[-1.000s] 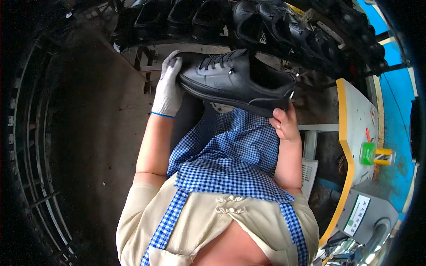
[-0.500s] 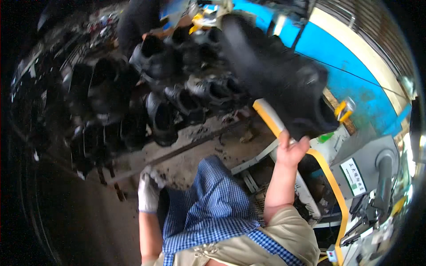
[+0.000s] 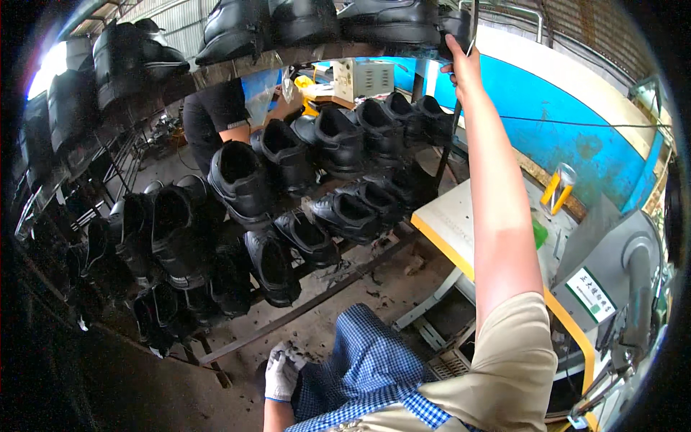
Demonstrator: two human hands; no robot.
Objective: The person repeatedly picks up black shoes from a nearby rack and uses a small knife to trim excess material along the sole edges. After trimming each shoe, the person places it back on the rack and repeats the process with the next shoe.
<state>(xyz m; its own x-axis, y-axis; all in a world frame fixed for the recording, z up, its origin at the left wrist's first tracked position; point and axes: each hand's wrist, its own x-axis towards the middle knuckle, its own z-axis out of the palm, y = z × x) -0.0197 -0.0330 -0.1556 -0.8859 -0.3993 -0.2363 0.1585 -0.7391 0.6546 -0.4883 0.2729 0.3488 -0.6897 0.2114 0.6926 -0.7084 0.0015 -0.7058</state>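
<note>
A white surface [image 3: 443, 222] with a yellow edge stood off to the right, and on it I saw a green object [image 3: 540, 234], only partly in sight. A yellow-banded canister [image 3: 558, 189] stood nearby, and a grey machine [image 3: 608, 248] with a pale label [image 3: 590, 294] sat closer in. Behind ran a wall [image 3: 576, 147], blue below and cream above, a dark cable [image 3: 576, 125] strung across. Farther back, someone in dark clothes [image 3: 198, 126] worked near a pale vented box [image 3: 374, 78].
</note>
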